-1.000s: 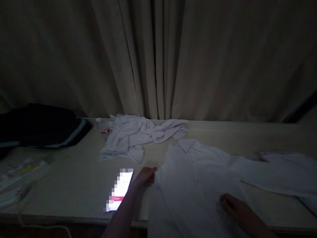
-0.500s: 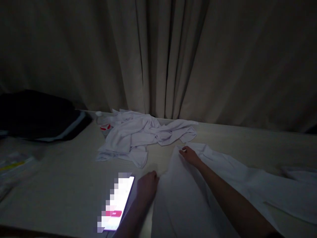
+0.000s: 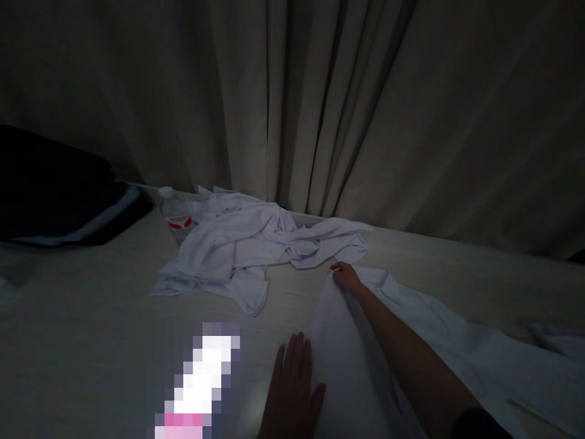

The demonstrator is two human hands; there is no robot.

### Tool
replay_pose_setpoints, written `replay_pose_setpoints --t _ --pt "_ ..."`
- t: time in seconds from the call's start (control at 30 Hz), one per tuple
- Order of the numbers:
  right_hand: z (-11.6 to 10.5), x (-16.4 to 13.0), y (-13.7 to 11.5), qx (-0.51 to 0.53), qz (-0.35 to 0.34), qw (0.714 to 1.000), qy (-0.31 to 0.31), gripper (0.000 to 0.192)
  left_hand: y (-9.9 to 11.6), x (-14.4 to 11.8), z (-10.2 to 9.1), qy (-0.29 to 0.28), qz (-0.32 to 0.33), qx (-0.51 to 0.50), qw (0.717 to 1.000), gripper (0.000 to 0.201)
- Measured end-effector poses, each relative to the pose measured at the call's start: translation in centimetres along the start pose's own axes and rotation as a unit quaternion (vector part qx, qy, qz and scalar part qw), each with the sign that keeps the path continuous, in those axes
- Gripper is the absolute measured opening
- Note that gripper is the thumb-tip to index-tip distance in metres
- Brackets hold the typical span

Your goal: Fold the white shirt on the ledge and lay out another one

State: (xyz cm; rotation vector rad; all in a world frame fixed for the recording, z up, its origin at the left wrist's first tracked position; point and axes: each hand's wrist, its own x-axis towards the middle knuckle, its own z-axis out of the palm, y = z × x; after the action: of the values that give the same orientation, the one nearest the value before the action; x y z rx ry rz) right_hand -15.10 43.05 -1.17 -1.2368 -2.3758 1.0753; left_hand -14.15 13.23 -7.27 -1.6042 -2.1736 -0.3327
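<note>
A white cloth garment (image 3: 439, 329) lies spread across the right side of the table. My right hand (image 3: 346, 277) pinches its far left corner and lifts that edge a little, so the fabric slopes down toward me. Along the near left edge of the garment rests my left hand (image 3: 292, 384), palm down, fingers stretched out, the thumb over the cloth. A crumpled pile of white cloth (image 3: 223, 250) sits beyond both hands, apart from them. The lower part of the held garment runs out of view at the bottom.
On the left of the table lies a lit phone (image 3: 198, 378), its screen blurred out. A clear plastic bottle (image 3: 176, 216) with a red label stands by the pile. Dark folded fabric (image 3: 59, 195) is at the far left. A curtain (image 3: 292, 103) hangs behind the table.
My left hand has opened from a closed grip at the garment's edge and now lies flat, nearer to me. The right hand keeps its pinch. The view has shifted slightly.
</note>
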Motion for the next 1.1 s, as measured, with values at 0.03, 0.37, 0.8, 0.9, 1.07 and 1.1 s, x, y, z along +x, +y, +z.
replay_pose_setpoints --t 0.03,0.37,0.8,0.9,1.07,1.1 --pt "0.0 0.1 0.3 0.007 0.002 1.000 0.005 0.029 0.0 0.0 -0.1 0.002 0.000 0.001 1.000 0.070" --pt "-1.6 -2.9 2.6 0.060 0.039 0.997 -0.029 0.047 -0.4 -0.1 -0.5 0.000 0.020 0.008 1.000 0.075" --pt "-1.9 -7.8 1.9 0.014 -0.049 0.999 0.003 0.020 -1.2 0.1 -0.1 0.038 0.066 0.030 0.997 0.071" --pt "-2.0 -7.8 1.2 0.005 -0.061 0.998 0.022 0.023 -1.3 0.1 0.1 0.044 0.069 0.032 0.996 0.067" --pt "-1.9 -7.9 2.0 -0.084 -0.036 0.996 -0.002 0.023 -1.3 0.2 0.1 0.062 0.081 0.049 0.994 0.066" --pt "-2.0 -8.0 2.3 -0.109 -0.029 0.994 -0.013 0.023 -1.3 0.3 0.1 0.065 0.082 0.053 0.993 0.066"
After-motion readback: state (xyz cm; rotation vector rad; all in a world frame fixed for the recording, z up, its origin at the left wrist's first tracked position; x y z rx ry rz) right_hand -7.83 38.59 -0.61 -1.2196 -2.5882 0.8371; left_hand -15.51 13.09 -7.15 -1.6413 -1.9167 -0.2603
